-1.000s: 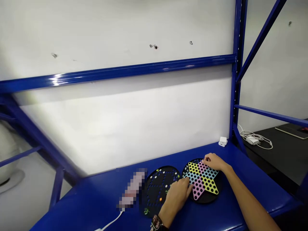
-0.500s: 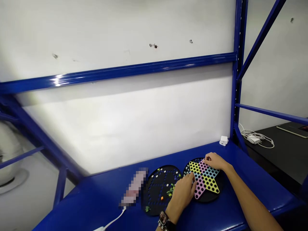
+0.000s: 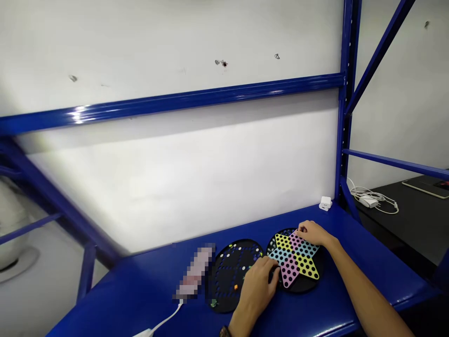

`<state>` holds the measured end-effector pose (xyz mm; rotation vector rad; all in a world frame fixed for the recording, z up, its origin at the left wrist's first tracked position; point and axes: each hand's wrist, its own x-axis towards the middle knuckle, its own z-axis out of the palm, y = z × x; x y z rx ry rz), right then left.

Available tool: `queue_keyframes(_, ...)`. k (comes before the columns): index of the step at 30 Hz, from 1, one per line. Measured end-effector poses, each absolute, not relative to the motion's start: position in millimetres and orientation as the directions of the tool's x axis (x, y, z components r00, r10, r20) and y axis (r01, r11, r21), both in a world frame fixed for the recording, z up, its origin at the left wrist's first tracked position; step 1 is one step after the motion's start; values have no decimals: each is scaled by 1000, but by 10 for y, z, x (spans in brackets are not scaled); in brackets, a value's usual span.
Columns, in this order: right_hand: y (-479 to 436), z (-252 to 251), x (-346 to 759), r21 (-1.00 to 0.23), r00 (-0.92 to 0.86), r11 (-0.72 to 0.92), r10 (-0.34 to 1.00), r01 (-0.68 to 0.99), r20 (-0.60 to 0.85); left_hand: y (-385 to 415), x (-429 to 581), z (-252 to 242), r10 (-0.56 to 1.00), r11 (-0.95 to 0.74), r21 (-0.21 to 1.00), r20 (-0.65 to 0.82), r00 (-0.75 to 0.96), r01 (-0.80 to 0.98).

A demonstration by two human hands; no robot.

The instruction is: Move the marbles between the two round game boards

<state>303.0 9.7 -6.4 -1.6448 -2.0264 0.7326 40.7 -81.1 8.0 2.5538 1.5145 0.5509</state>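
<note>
blue shelf [image 3: 140, 285] under star board [image 3: 293, 256], white wall [image 3: 192, 178]

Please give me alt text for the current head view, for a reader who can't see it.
The right hand touches the far tip of a multicoloured star lying over a round black tray, with the left hand by its left side. Further left, a second tray holds small pieces; both trays are on a blue table.

The star [image 3: 292, 257] I can see over there is yellow, pink and pale blue, spotted all over with black. The round tray [image 3: 227, 278] is black, its dotted lines apparently blue; the little cube [image 3: 235, 287] is orange, the shelf [image 3: 133, 290] glossy deep blue.
</note>
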Motion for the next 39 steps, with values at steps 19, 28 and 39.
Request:
queue_keyframes(19, 97, -61, 3018, -617, -188, 145, 982, 773, -4, -1163, 223, -299, 744, -661, 40, 166, 648, 749)
queue_keyframes(28, 87, -64, 3003, -635, -189, 140, 982, 759, -10, -1145, 106, -227, 733, -663, 39, 236, 638, 747)
queue_keyframes(39, 94, -72, 3004, -630, -191, 138, 981, 764, -17, -1122, 0, -171, 842, -522, 110, 225, 490, 846)
